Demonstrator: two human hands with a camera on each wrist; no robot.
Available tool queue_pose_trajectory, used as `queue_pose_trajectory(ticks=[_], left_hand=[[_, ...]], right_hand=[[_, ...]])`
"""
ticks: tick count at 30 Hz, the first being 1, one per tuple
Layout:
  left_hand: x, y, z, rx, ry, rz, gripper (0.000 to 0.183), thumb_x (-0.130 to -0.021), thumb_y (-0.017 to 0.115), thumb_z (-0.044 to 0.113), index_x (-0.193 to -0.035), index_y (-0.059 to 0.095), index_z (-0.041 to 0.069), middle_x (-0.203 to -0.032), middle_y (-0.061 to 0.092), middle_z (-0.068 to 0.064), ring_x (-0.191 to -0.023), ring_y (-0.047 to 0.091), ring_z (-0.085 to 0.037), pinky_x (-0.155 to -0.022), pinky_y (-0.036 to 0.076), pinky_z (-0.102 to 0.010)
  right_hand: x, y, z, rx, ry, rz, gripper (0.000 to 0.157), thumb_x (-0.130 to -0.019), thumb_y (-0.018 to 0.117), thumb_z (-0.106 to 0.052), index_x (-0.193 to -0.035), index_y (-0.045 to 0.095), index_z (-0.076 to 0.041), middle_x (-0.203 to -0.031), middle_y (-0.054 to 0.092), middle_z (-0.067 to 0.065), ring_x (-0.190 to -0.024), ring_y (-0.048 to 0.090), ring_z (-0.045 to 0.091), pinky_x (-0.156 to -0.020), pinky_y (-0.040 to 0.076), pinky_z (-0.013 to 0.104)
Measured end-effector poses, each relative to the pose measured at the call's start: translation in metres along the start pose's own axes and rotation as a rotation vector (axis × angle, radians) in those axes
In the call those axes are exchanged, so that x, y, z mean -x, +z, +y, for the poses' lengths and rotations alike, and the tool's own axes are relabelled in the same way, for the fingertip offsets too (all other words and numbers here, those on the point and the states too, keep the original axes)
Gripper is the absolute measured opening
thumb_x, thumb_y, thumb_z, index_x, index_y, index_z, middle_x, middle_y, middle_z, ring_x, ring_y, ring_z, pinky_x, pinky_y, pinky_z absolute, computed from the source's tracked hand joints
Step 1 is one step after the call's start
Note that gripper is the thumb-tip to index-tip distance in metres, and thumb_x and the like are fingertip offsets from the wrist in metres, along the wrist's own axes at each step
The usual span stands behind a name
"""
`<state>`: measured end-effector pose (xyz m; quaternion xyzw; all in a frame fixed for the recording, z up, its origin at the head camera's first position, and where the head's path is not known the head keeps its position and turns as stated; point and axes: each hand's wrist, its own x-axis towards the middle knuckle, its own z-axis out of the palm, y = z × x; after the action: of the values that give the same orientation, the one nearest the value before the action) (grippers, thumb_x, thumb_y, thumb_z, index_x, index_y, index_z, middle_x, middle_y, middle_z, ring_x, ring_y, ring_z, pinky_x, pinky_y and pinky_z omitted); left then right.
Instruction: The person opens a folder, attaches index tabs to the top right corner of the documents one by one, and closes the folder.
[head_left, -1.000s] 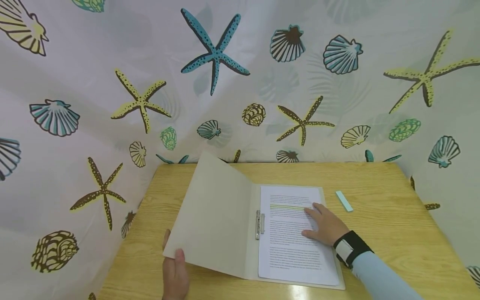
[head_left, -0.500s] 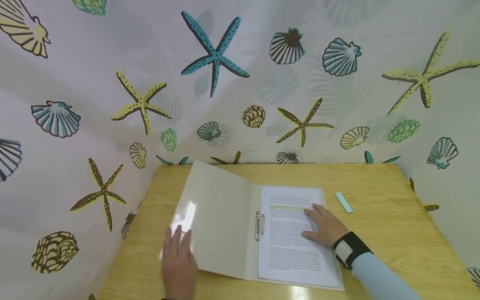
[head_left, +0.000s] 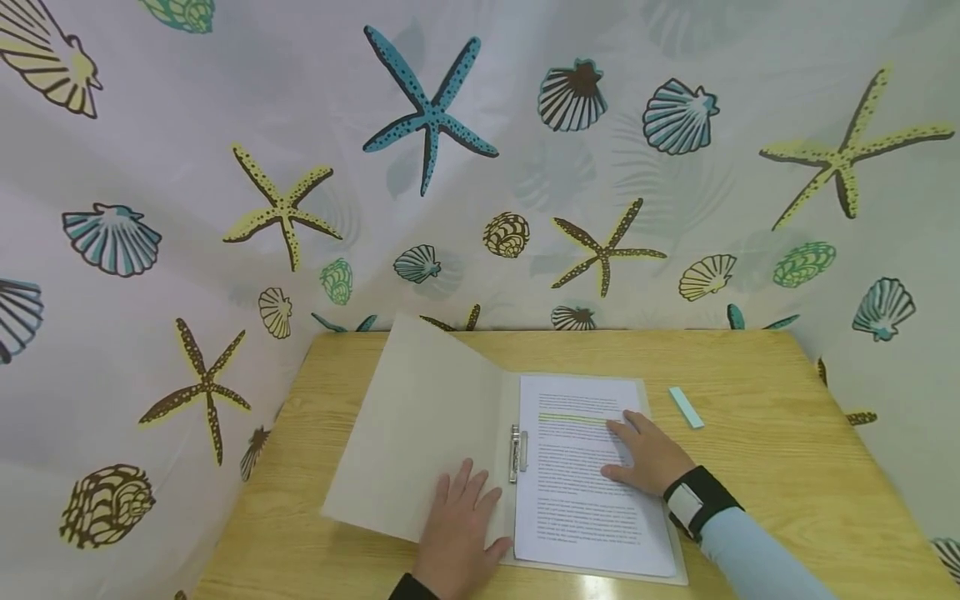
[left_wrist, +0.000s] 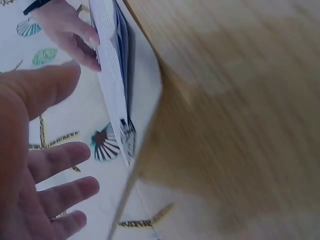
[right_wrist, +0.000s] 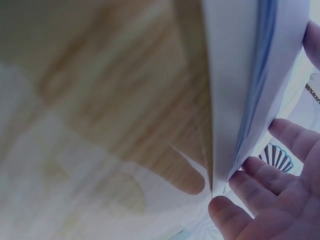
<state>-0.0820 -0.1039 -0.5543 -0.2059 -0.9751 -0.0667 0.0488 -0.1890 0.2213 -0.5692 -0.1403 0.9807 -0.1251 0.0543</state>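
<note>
An opened file folder (head_left: 420,425) lies on the table, its cover tilted up a little on the left. On its right half rests a stack of printed paper (head_left: 581,508) with a yellow-highlighted line near the top. A metal clip (head_left: 515,454) sits along the spine. My left hand (head_left: 459,533), fingers spread, is over the lower inner part of the cover, beside the spine. In the left wrist view its fingers are apart and hold nothing. My right hand (head_left: 652,454) rests on the right edge of the paper with extended fingers; the right wrist view shows fingertips (right_wrist: 245,187) along the stack's edge.
A small pale-blue strip (head_left: 686,407) lies on the wooden table (head_left: 765,433) to the right of the folder. Behind and at both sides of the table hangs a white curtain (head_left: 480,175) printed with starfish and shells.
My left hand has let go of the cover's outer left edge and moved right, toward the spine. The cover dropped lower, then lifted slightly. My right hand has stayed on the paper.
</note>
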Motion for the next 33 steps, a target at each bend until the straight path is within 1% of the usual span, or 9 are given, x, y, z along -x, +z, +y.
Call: queue_pose_trajectory(ticks=[2,5,7,10,15,19,22,25,33], left_hand=[[-0.006,0.001,0.006,-0.025,0.009,-0.018,0.075,-0.075,0.065,0.068,-0.131,0.059,0.019,-0.144,0.046,-0.01,-0.144,0.017,-0.035,-0.109,0.015,-0.064],[-0.014,0.005,0.014,-0.056,-0.005,-0.035,0.092,-0.067,0.058,0.082,-0.138,0.053,0.023,-0.148,0.041,-0.01,-0.145,0.01,-0.039,-0.104,0.006,-0.072],[-0.019,0.008,0.018,-0.073,-0.025,-0.041,0.101,-0.062,0.054,0.088,-0.142,0.049,0.026,-0.15,0.038,-0.01,-0.144,0.008,-0.042,-0.1,0.002,-0.076],[-0.026,0.015,0.023,-0.091,-0.066,-0.064,0.109,-0.058,0.048,0.093,-0.145,0.044,0.03,-0.152,0.036,-0.01,-0.142,0.009,-0.046,-0.095,0.0,-0.08],[-0.035,0.021,0.028,-0.06,-0.145,-0.133,0.106,-0.059,0.048,0.092,-0.146,0.041,0.032,-0.152,0.035,-0.013,-0.138,0.014,-0.054,-0.089,0.003,-0.084],[-0.038,0.021,0.029,-0.034,-0.182,-0.152,0.101,-0.062,0.051,0.089,-0.145,0.043,0.033,-0.15,0.036,-0.017,-0.134,0.017,-0.059,-0.086,0.011,-0.085],[-0.039,0.021,0.028,-0.026,-0.19,-0.157,0.098,-0.063,0.053,0.087,-0.145,0.043,0.034,-0.149,0.037,-0.017,-0.133,0.019,-0.059,-0.084,0.017,-0.085],[-0.04,0.021,0.028,-0.01,-0.198,-0.167,0.096,-0.064,0.055,0.085,-0.145,0.042,0.036,-0.149,0.037,-0.017,-0.133,0.02,-0.059,-0.083,0.019,-0.085],[-0.042,0.024,0.026,0.098,-0.264,-0.222,0.096,-0.061,0.064,0.082,-0.144,0.043,0.039,-0.151,0.034,-0.015,-0.134,0.019,-0.058,-0.079,0.021,-0.085]], right_hand=[[0.0,0.001,0.0,-0.003,-0.003,0.004,0.086,-0.073,0.077,-0.056,-0.139,0.051,-0.008,-0.145,0.037,0.027,-0.129,0.039,0.048,-0.097,0.039,0.06],[0.0,0.002,0.002,-0.007,-0.004,0.005,0.086,-0.073,0.077,-0.055,-0.139,0.05,-0.008,-0.145,0.036,0.026,-0.129,0.038,0.048,-0.097,0.038,0.06],[0.0,0.003,0.002,-0.011,-0.003,0.003,0.086,-0.073,0.076,-0.056,-0.139,0.05,-0.008,-0.146,0.036,0.027,-0.129,0.038,0.048,-0.097,0.038,0.06],[0.0,0.004,0.002,-0.017,-0.001,0.001,0.086,-0.073,0.076,-0.056,-0.14,0.05,-0.008,-0.146,0.035,0.027,-0.13,0.037,0.048,-0.097,0.038,0.06],[0.0,0.004,0.002,-0.025,-0.002,0.001,0.086,-0.073,0.076,-0.056,-0.14,0.05,-0.008,-0.146,0.035,0.027,-0.13,0.037,0.048,-0.098,0.037,0.06],[-0.001,0.005,0.002,-0.026,-0.01,0.003,0.087,-0.073,0.075,-0.057,-0.14,0.049,-0.008,-0.146,0.035,0.027,-0.13,0.037,0.048,-0.098,0.037,0.06],[-0.002,0.006,0.004,-0.025,-0.006,0.001,0.087,-0.073,0.075,-0.057,-0.141,0.049,-0.009,-0.147,0.035,0.026,-0.131,0.036,0.048,-0.098,0.037,0.06],[-0.002,0.006,0.005,-0.022,0.002,0.001,0.087,-0.073,0.076,-0.057,-0.141,0.049,-0.01,-0.147,0.035,0.026,-0.131,0.036,0.047,-0.099,0.037,0.06],[-0.002,0.004,0.002,-0.036,-0.004,-0.009,0.088,-0.073,0.074,-0.059,-0.141,0.048,-0.009,-0.147,0.034,0.026,-0.131,0.035,0.048,-0.098,0.037,0.06]])
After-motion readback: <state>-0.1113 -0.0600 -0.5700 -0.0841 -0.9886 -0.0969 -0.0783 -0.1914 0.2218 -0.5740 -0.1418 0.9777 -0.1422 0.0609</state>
